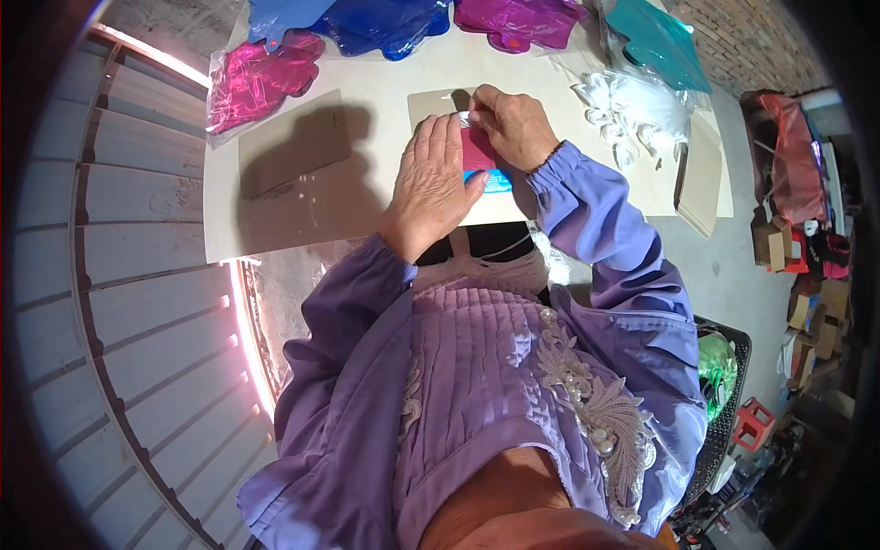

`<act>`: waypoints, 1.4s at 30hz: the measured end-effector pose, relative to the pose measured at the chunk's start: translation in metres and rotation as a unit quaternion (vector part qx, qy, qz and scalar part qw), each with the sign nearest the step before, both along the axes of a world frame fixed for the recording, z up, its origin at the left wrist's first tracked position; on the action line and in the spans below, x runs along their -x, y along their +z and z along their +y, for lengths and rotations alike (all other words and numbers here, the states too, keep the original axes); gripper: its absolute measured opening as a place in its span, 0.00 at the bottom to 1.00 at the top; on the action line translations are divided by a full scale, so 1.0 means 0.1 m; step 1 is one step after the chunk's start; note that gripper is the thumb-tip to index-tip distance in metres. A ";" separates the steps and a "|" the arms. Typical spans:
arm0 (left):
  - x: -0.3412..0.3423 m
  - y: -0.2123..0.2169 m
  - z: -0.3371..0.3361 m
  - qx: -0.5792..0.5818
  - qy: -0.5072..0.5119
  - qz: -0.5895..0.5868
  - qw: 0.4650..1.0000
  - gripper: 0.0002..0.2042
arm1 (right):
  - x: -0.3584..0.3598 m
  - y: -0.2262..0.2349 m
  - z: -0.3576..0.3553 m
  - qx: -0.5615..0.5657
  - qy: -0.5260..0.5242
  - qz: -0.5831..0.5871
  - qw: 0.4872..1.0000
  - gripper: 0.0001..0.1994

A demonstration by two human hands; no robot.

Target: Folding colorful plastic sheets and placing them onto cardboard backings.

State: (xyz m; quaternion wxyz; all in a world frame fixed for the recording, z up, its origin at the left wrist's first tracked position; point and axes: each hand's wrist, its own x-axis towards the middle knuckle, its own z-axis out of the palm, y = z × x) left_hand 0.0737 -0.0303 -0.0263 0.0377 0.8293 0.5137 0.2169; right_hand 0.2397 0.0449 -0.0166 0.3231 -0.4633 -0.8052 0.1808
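A small flat packet (pixel 477 149), dark pink with a blue and white label along its near edge, lies on the table between my hands. My left hand (pixel 429 179) rests flat along the packet's left side, its fingers stretched out and its thumb over the label. At the packet's far end, my right hand (pixel 515 128) is closed in a pinch on a whitish, shiny strip that looks like the packet's edge. Part of the packet is covered by both hands. Beneath them is a grey-brown cardboard piece (pixel 424 106).
Shiny foil balloons in clear bags line the table's (pixel 367 82) far edge: pink (pixel 266 78), blue (pixel 390 27), magenta (pixel 518 23) and teal (pixel 655 41). A heap of white ribbon-like pieces (pixel 642 110) sits right, beside a cardboard box (pixel 701 179). Another cardboard sheet (pixel 293 137) lies left, partly shadowed.
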 end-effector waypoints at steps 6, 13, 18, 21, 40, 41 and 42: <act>0.09 -0.07 -0.06 -0.008 0.003 -0.022 1.000 0.42 | 0.05 -0.19 0.13 0.184 0.100 0.142 0.967 0.03; 0.11 -0.05 -0.15 -0.031 0.009 -0.016 0.999 0.42 | -0.04 -0.11 0.19 0.406 0.100 0.165 0.893 0.05; 0.01 -0.05 -0.13 -0.036 -0.006 -0.042 0.998 0.40 | -0.12 -0.06 0.31 0.399 0.269 0.039 0.876 0.09; -0.02 -0.06 -0.13 -0.019 0.005 -0.045 0.999 0.40 | -0.21 0.32 0.17 0.445 0.184 0.119 0.868 0.10; -0.11 -0.07 -0.08 -0.006 -0.004 -0.018 1.000 0.41 | -0.38 0.03 0.05 0.527 0.210 0.248 0.786 0.34; -0.11 -0.07 -0.07 0.004 -0.002 -0.003 1.000 0.41 | -0.38 0.02 0.02 0.540 0.187 0.275 0.773 0.36; -0.12 -0.08 -0.07 0.005 -0.002 -0.003 1.000 0.41 | -0.39 0.02 0.00 0.552 0.165 0.303 0.759 0.38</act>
